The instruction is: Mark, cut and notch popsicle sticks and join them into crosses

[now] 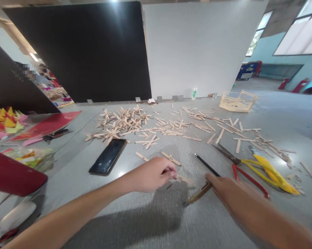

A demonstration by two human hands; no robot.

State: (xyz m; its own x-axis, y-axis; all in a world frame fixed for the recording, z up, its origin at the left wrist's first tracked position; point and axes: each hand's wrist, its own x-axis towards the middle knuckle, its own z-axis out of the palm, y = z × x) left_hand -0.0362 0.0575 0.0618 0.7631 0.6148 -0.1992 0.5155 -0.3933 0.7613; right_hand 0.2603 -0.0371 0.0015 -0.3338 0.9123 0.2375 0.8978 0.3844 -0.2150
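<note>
My left hand (pixel 154 174) is closed in a pinch, with a pale wooden craft stick (pixel 185 179) reaching out from its fingertips, blurred by motion. My right hand (pixel 224 188) grips a slim yellow-brown tool (pixel 200 194) whose grey tip points down and left; its exact kind is unclear. Beside the right fingers lies a black pen (pixel 207 165). Just beyond the left hand are small joined sticks (pixel 171 158) and another stick (pixel 142 156). A dark fragment (pixel 169 186) sits below the left fingertips.
Star-like stick pieces (pixel 122 122) are heaped behind a phone (pixel 108 157). Loose sticks (pixel 202 126) spread rightward. Scissors (pixel 229 155), red-handled pliers (pixel 253 181) and a yellow tool (pixel 273 173) lie right. A stick frame (pixel 238 103) stands farther back; a red cylinder (pixel 16 174) is left.
</note>
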